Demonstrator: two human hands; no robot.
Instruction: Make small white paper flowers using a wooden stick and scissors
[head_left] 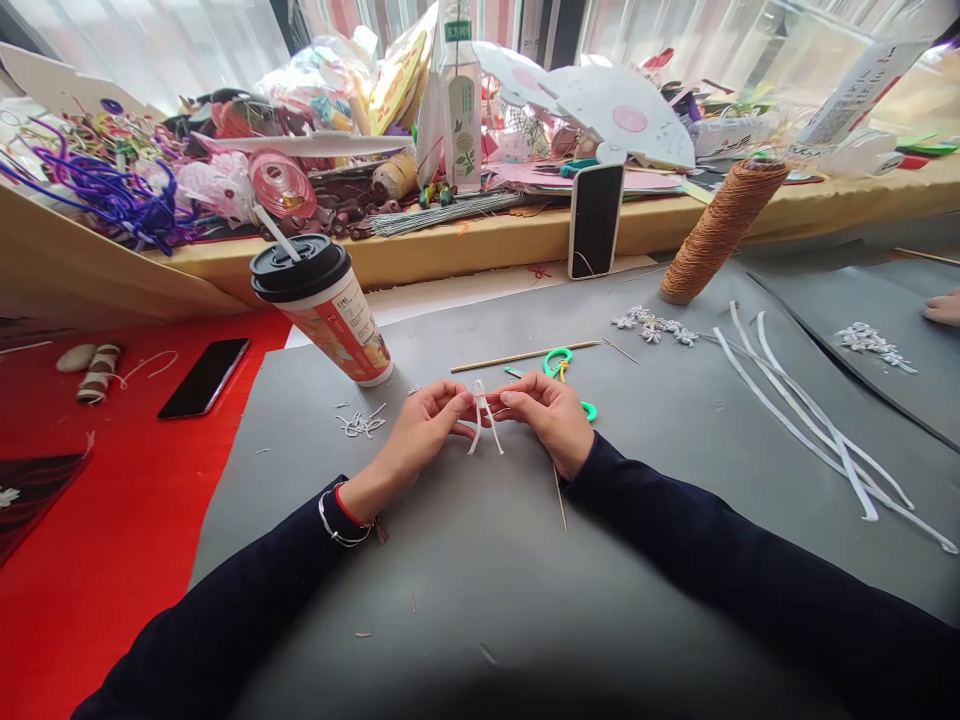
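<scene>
"How are the fingers?"
"The left hand (421, 428) pinches the white strip (480, 402); the right hand (553, 415) has thumb and finger together at its right edge, what they clamp I can't tell."
"And its lie?"
"Between both hands, left closer, long axis near-far, tails splayed near; green scissors (556, 352) just beyond the right hand"

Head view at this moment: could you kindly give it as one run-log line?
left hand: pinching white strands | right hand: at same strands | green-handled scissors: partly behind right hand
</scene>
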